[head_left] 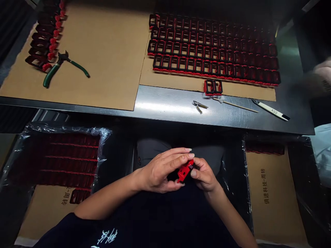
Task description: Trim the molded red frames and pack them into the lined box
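While both hands meet low over the lap, the left hand and the right hand pinch a small red plastic part between them, fingers of each closed on it from either side. Beyond the hands, past the table's steel edge, lie small metal tweezers, a thin wooden stick and a white-handled tool. Farther out, rows of red-and-black frames fill a cardboard sheet; up to the left, green-handled cutters rest on cardboard. Left of the hands sits a plastic-lined box of more parts.
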Demonstrator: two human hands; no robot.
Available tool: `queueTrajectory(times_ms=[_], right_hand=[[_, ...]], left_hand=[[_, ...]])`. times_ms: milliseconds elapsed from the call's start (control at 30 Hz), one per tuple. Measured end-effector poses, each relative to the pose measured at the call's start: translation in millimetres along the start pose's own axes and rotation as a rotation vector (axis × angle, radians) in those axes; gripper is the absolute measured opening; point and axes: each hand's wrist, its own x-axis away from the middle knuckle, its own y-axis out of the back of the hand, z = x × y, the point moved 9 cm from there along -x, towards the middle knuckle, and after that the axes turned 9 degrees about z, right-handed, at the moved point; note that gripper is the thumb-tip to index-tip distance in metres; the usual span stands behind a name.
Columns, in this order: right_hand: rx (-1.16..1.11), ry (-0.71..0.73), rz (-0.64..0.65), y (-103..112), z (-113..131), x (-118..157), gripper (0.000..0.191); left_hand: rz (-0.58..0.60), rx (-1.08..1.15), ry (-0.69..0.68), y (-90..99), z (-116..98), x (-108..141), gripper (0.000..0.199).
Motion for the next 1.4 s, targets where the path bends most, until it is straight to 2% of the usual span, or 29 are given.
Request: queueTrajectory(times_ms=[100, 233, 467, 633, 733, 900, 1033, 1200, 1400], right_hand=[[-0.153, -0.125, 0.019, -2.9, -17.2, -2.2, 0.055], [-0.254, -0.255, -0.037, -2.0, -30.9, -0.6, 0.071], [-0.25, -0.311, -0.01, -2.1, -35.2, 1.5, 0.09], [-0.255, -0.318, -0.019, -3.5, -31.7, -0.8, 0.086], [-0.263, -0.272, -0.059, -3.5, -25.1, -4.6, 0.083], [-0.224, -0.249, -0.136, -1.6, -21.5, -5.3, 0.09], [-0.165, -0.278, -0.168, -1.1, -22.2, -1.8, 0.097], [-0.155, -0.243, -0.197, -0.9, -15.7, 0.8, 0.085], [-0.166, -0.262, -0.198, -3.1, -15.0, 1.9, 0.077]], left_hand=[[-0.031, 0.048, 0.021, -0.8, 2.4, -2.4, 0.1], [-0.06, 0.048, 0.075, -1.8, 6.5, 0.0, 0.105], [-0.064, 0.032, 0.201, -2.7, 16.4, 7.2, 0.109], [-0.081, 0.004, 0.217, -2.4, 18.0, 8.0, 0.111], [-0.085, -0.012, 0.248, -1.9, 20.0, 10.0, 0.11], [-0.091, -0.063, 0.314, 2.7, 20.8, 13.6, 0.106], [-0.055, -0.073, 0.349, 2.9, 19.5, 12.4, 0.102], [-0.035, -0.092, 0.374, 2.2, 18.6, 12.9, 0.098], [0.073, -0.035, 0.432, -4.1, 21.1, 13.7, 0.086]])
